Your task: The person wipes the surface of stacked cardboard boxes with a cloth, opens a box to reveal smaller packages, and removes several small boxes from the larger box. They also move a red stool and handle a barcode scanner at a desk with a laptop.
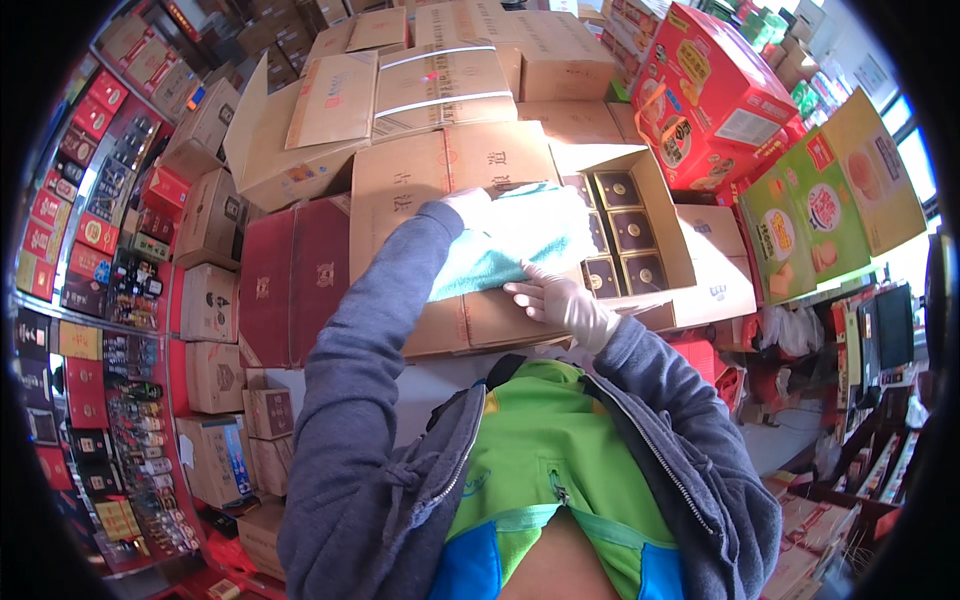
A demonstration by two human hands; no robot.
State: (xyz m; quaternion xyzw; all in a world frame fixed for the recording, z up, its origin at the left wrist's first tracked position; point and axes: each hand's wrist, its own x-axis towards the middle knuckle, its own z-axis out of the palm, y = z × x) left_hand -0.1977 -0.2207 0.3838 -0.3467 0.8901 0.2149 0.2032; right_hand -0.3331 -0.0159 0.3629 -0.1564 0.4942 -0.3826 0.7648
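Observation:
A light teal cloth [535, 235] lies spread and rumpled over a closed brown carton [400, 180], its middle washed out by bright sun. My left hand [472, 207], in a pale glove, rests at the cloth's upper left edge; glare hides its fingers. My right hand [570, 303], also in a whitish glove, is at the cloth's lower right edge. Its fingers point left and lie apart over the carton top, with the thumb by the cloth. Just right of the cloth stands an open carton [672, 225] holding several dark square boxes [630, 225] with gold marks.
Dark red cartons [300, 285] adjoin on the left, and stacked brown cartons [440, 85] rise behind. A red gift box [705, 100] and a green carton with open flaps [800, 215] are at right. Shelves [110, 300] of bottles and boxes line the far left.

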